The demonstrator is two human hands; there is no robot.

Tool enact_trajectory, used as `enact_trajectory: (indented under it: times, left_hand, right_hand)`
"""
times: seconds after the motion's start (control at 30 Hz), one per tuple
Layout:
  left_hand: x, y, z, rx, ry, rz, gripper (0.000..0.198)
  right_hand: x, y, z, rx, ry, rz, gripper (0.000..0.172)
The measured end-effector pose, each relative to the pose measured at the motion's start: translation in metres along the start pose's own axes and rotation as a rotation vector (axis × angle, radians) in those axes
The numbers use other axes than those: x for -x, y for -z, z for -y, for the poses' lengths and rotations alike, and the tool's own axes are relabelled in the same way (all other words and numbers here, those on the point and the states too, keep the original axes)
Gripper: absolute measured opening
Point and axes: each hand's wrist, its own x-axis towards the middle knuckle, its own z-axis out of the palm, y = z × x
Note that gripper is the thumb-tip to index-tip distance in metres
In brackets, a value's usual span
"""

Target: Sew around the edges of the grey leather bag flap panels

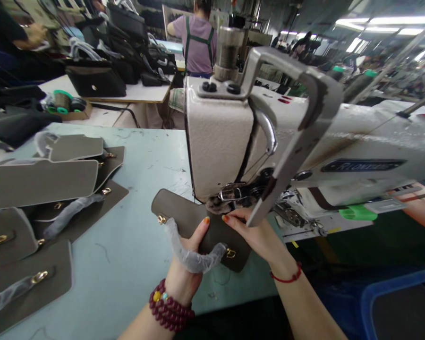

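Observation:
My left hand (184,269) grips a taupe leather bag flap (184,212) from below, with its thumb on top. A strap wrapped in clear plastic (191,252) curves across that hand, and a gold metal fitting (231,253) sits near the flap's lower edge. My right hand (250,233) pinches the flap's right side close to the presser foot (230,194) of the sewing machine (216,137). The flap's end reaches toward the foot, and the needle area is partly hidden by the machine's metal guard.
Several matching taupe leather pieces (38,182) lie stacked on the pale blue worktable (134,264) to my left. Black bags sit on a white table (134,93) behind. A co-worker (198,47) stands beyond it. A blue bin (393,302) sits at lower right.

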Motion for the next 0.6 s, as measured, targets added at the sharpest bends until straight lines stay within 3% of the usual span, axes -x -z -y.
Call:
enact_trajectory:
  times: [0.13,0.33,0.6]
  left_hand:
    - [-0.006,-0.009,-0.004,0.136,0.111,-0.138,0.068]
    - [-0.011,-0.01,-0.001,0.126,0.077,-0.123,0.064]
    - [-0.016,-0.009,-0.009,0.069,-0.036,-0.057,0.044]
  right_hand:
    - [-0.001,0.001,-0.002,0.014,0.022,0.02,0.026]
    - [-0.003,0.001,-0.006,-0.047,0.024,0.086,0.03]
    - [-0.004,-0.009,-0.011,-0.098,-0.013,0.041,0.031]
